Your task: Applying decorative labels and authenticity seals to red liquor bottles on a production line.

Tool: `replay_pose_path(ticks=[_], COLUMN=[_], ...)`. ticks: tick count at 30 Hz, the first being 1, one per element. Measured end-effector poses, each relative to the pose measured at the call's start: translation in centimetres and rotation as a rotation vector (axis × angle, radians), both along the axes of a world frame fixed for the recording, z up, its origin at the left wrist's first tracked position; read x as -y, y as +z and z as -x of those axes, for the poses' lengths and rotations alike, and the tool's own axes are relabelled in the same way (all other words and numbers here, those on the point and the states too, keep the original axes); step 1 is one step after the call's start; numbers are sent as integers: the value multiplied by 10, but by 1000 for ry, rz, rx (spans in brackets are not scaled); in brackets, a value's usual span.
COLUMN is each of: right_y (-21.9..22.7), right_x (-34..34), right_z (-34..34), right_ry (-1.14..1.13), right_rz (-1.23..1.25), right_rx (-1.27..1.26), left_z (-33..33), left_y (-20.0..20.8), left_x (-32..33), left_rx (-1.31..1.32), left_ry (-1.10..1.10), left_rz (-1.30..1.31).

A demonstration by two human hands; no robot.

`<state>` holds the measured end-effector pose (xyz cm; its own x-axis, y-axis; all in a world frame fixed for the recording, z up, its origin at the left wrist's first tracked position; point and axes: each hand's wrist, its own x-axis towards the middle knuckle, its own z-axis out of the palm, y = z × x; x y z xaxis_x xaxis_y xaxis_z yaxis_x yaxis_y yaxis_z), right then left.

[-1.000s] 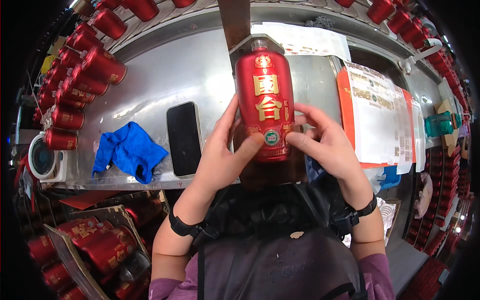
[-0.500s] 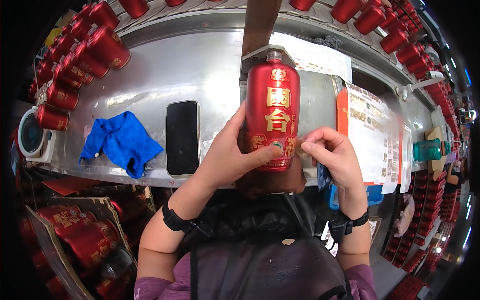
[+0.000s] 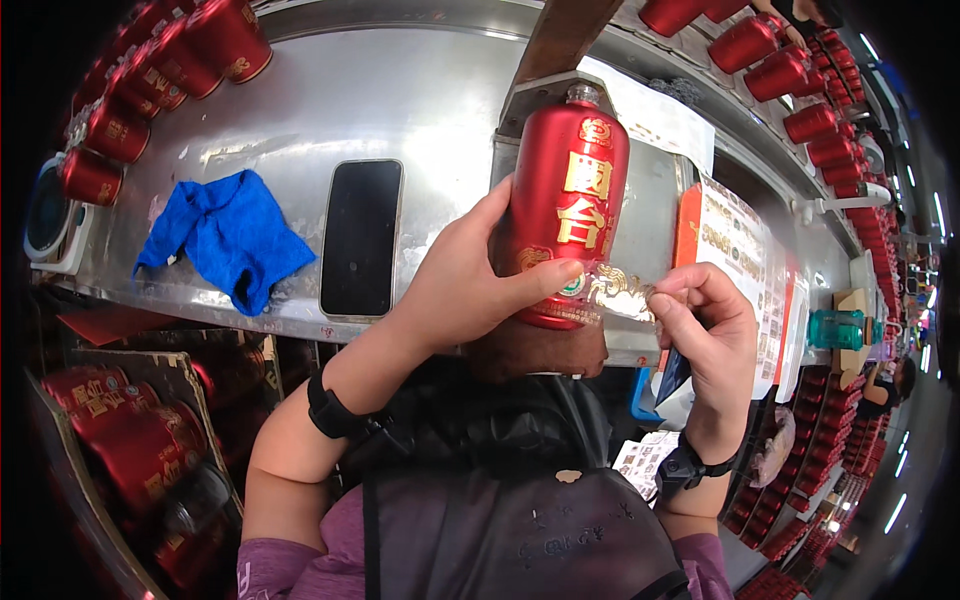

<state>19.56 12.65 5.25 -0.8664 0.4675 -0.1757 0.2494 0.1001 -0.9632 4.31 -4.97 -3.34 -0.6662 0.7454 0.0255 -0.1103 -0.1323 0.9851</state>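
A red glossy bottle (image 3: 545,190) with raised gold characters leans, neck away from me, on a brown padded rest (image 3: 540,352) at the bench edge. My left hand (image 3: 490,265) wraps its lower left side, the thumb pressing on the front beside a small green-and-white mark. To the right of the bottle, my right hand (image 3: 705,325) pinches the end of a clear film strip with gold decoration (image 3: 622,292). That strip stretches from the bottle's lower front to my fingertips. Whether its near end still sticks to the bottle cannot be made out.
A black phone (image 3: 362,240) and a blue cloth (image 3: 228,240) lie left on the metal bench (image 3: 400,75). Sticker sheets (image 3: 740,250) lie at the right. Red bottles (image 3: 220,40) line the far left; more stand along the conveyor (image 3: 690,50). A round-dial scale (image 3: 50,215) stands far left.
My right hand has moved right, away from the bottle, drawing the gold film strip out into view. The bottle has tilted slightly, and the whole view has shifted a little.
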Motion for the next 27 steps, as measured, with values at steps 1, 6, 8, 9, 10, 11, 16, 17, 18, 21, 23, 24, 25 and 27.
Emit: replay_pose_path(ticks=[1,6,8,9,10,11,16,17,18,21,23,24,25,27], right_y=[-2,-11,-17,-19,-22,-24,-29,-30,-31,-34,-37,-39,-41,-45], right_x=[-1,-1,-3,-3,-3,-3,-3,-3,-3,-3,-4,-4,-5,-8], right_z=[-1,1,1,2,3,3,5,5,5,6,6,7,7,7], right_ry=[-5,-27,-30,-31,-33,-36,-31,-28,-30,-25,-27,-31,-25,-29], right_rz=[5,-6,-2,-4,-12,-20,1,10,10,18,56,59,79,101], right_rx=[-7,-14,-30,-29,-32,-36,-39,-43,-44,-34,-32,-36,-35,-36], left_z=[0,-2,-3,-3,-2,-2,-7,-8,-8,-6,-7,-6,-6,-6], left_y=[0,1,1,2,4,5,-2,0,-1,-6,-4,-6,-11,-12], left_x=[0,0,0,0,0,0,0,0,-1,-3,-2,-1,-2,-3], left_rx=[-15,-48,-55,-54,-10,33,-250,-267,-267,-232,-199,-203,-203,-205], left_ry=[2,23,50,49,34,18,59,68,66,72,60,57,64,62], left_rz=[4,3,4,2,-2,-6,148,166,166,118,106,109,91,75])
